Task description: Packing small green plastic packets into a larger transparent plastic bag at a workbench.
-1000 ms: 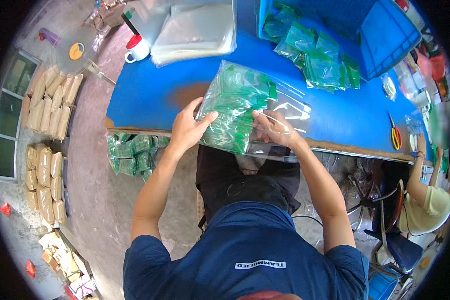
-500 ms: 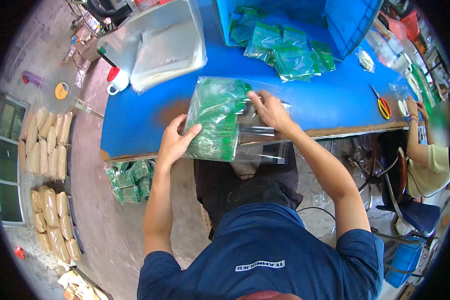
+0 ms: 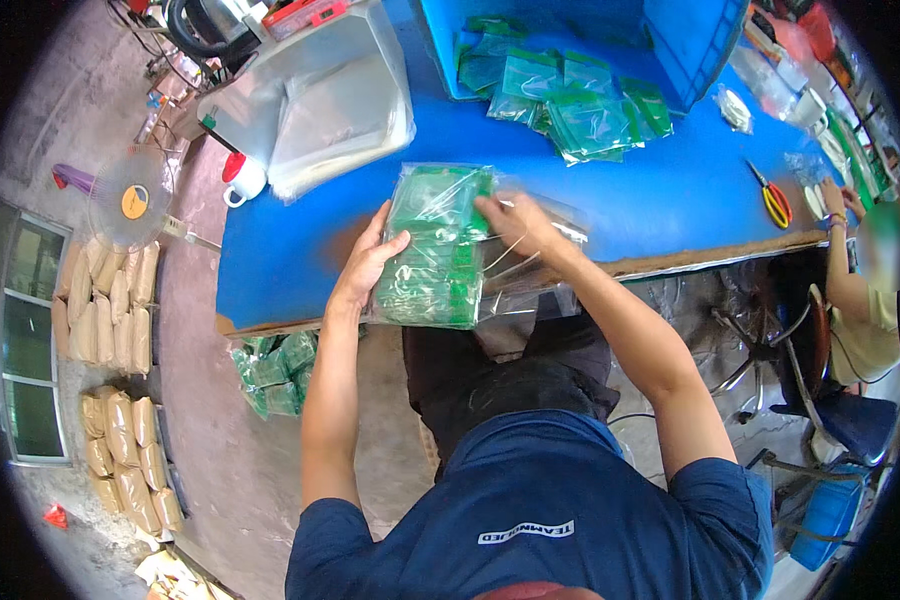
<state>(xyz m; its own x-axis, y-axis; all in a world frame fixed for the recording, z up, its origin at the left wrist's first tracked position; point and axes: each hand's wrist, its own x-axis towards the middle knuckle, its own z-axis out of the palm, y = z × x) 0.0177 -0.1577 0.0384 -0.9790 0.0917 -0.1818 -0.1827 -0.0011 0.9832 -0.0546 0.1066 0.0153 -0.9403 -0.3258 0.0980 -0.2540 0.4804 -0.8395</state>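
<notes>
A large clear plastic bag filled with a stack of green packets (image 3: 432,250) lies at the table's front edge, partly overhanging it. My left hand (image 3: 368,262) grips its left side, with the thumb on top and the fingers along the edge. My right hand (image 3: 520,226) is curled at the bag's right side, its fingertips closed on the plastic beside the green packets. Loose clear film spreads to the right, under and beyond that hand. Several green packets (image 3: 585,105) lie in a heap farther back, at the mouth of a blue crate (image 3: 705,50).
A bin of clear bags (image 3: 340,125) and a red-and-white mug (image 3: 242,180) stand at the back left. Yellow-and-red scissors (image 3: 773,200) lie on the right. Bagged green packets (image 3: 275,372) sit below the table's left end. A co-worker (image 3: 855,290) sits at far right.
My right hand has drawn leftward and lower with the loose film, which now looks folded closer to the packets. My left hand still holds the left side. The whole view has shifted slightly.
</notes>
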